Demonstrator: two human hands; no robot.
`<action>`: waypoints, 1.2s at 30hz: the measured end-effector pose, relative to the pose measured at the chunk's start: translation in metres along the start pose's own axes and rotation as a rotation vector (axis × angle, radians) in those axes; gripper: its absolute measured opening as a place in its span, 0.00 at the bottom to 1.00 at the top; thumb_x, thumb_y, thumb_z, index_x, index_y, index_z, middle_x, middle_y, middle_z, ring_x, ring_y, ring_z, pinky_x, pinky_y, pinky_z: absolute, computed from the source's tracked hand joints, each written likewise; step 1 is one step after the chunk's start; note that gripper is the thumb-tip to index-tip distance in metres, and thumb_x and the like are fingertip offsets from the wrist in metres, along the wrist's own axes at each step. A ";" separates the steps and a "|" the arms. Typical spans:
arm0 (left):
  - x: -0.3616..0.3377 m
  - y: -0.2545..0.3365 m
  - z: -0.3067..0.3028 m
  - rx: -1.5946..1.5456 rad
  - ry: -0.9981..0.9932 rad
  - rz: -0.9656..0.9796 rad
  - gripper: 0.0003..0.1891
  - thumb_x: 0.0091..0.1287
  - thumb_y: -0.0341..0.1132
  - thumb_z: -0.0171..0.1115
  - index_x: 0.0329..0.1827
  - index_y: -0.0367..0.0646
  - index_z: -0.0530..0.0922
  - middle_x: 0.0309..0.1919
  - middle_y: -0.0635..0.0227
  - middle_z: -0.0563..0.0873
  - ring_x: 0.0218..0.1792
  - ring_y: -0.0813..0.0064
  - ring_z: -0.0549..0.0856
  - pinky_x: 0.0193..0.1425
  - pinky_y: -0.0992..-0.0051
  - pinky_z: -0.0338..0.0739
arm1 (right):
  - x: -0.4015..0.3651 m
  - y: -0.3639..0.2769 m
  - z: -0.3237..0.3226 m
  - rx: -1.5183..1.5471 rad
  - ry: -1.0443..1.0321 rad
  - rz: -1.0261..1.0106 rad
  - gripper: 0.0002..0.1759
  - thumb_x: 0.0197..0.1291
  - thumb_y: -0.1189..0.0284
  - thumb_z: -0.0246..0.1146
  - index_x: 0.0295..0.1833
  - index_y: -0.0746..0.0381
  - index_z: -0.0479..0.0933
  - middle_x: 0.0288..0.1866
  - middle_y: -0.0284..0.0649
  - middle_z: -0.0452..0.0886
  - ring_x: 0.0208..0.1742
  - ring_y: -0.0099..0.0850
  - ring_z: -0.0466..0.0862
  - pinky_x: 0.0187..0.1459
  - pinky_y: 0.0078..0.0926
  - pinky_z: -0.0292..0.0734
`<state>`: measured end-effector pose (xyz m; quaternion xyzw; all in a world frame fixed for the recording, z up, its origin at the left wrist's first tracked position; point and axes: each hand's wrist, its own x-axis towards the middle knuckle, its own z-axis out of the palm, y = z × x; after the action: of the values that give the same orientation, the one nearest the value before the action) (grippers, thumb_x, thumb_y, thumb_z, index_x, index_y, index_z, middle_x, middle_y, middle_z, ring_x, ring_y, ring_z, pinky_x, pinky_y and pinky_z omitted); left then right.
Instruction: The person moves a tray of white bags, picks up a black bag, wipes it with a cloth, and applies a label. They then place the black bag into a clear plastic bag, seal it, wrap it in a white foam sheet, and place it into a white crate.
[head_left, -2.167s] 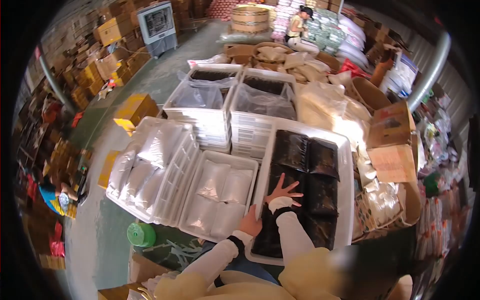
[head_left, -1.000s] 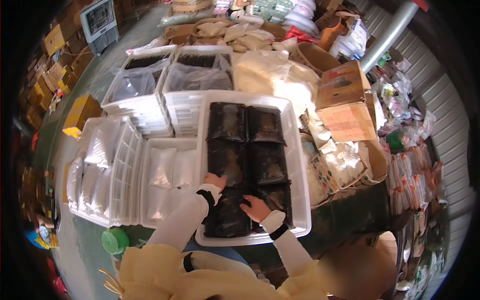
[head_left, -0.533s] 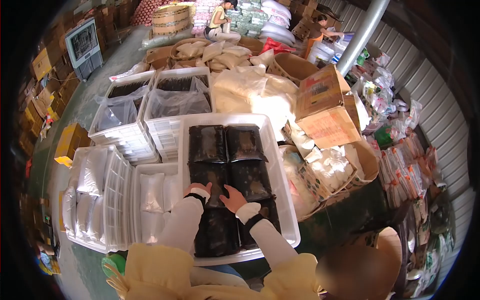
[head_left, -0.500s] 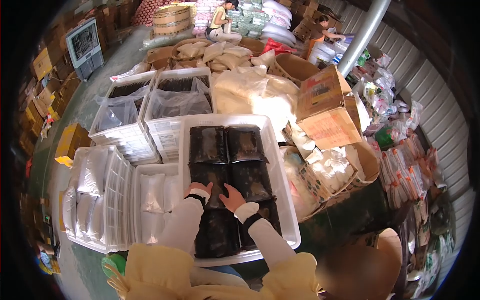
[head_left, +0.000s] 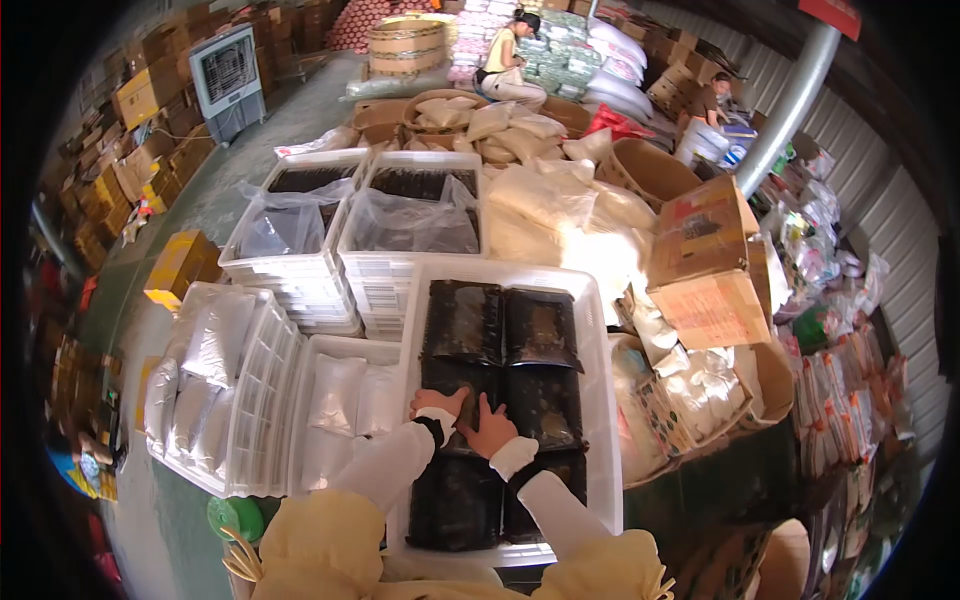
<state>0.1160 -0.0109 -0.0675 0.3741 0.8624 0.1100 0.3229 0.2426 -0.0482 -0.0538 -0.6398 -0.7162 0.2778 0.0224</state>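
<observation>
A white plastic crate point(head_left: 602, 400) holds several flat, dark bags in two columns. My left hand point(head_left: 440, 403) lies on the left middle dark bag point(head_left: 450, 375), its fingers apart. My right hand point(head_left: 489, 428) rests beside it, near the inner edge of the right middle dark bag point(head_left: 542, 405), with its fingers spread. Both hands press on the bags from above and grip nothing. Part of the lower bags is hidden under my wrists and sleeves.
Left of the crate are a low white crate point(head_left: 313, 350) and a tilted crate point(head_left: 262, 400) with silvery bags. Stacked crates point(head_left: 300, 305) stand behind. A cardboard box point(head_left: 705, 260) is at the right. Two people point(head_left: 508, 65) point(head_left: 706, 105) sit farther back.
The view has shifted, so the crate and surroundings appear farther right and lower. My hands remain on the middle bags, slightly closer together.
</observation>
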 end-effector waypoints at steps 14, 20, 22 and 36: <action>0.012 -0.001 -0.028 -0.100 -0.229 0.064 0.33 0.59 0.60 0.51 0.32 0.32 0.82 0.26 0.50 0.84 0.33 0.56 0.85 0.43 0.64 0.77 | -0.014 -0.034 0.024 -0.435 0.104 -0.478 0.44 0.43 0.41 0.62 0.67 0.49 0.66 0.72 0.56 0.48 0.65 0.76 0.50 0.49 0.78 0.60; 0.012 -0.001 -0.031 -0.092 -0.249 0.120 0.33 0.57 0.58 0.52 0.37 0.29 0.81 0.36 0.39 0.82 0.45 0.45 0.81 0.52 0.59 0.74 | 0.010 -0.018 0.054 -0.413 0.446 -1.092 0.21 0.47 0.57 0.60 0.43 0.58 0.81 0.48 0.45 0.78 0.59 0.51 0.71 0.57 0.72 0.58; 0.012 0.000 -0.032 -0.070 -0.277 0.128 0.33 0.58 0.59 0.50 0.38 0.30 0.81 0.38 0.38 0.82 0.47 0.45 0.80 0.53 0.59 0.73 | 0.014 -0.018 0.048 -0.373 0.474 -1.261 0.15 0.44 0.66 0.58 0.39 0.59 0.80 0.32 0.38 0.82 0.44 0.37 0.80 0.60 0.56 0.63; 0.028 0.005 -0.031 0.080 -0.492 0.139 0.34 0.58 0.62 0.47 0.54 0.40 0.77 0.55 0.49 0.77 0.59 0.52 0.74 0.63 0.62 0.65 | 0.037 -0.040 0.060 0.044 -0.071 -1.141 0.20 0.54 0.68 0.55 0.53 0.64 0.74 0.52 0.50 0.77 0.53 0.47 0.77 0.58 0.43 0.69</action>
<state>0.0848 0.0145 -0.0547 0.4606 0.7336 0.0034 0.4997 0.1763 -0.0365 -0.0989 -0.1417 -0.9426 0.2580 0.1578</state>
